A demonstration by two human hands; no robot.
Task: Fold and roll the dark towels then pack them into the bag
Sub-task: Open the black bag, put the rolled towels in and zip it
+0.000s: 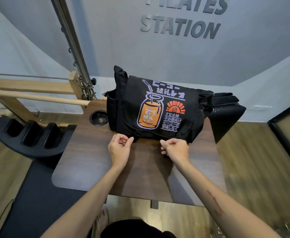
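Bag (156, 107) sits flap-closed on dark wood table (92, 152) by grey wall (106, 31), left hand (119, 146) and right hand (176, 149) pinching its lower edge.

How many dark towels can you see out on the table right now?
0. No towel shows on the table. Only the black bag sits there, flap closed, with the left hand and right hand at its front edge. Towels may be hidden inside.
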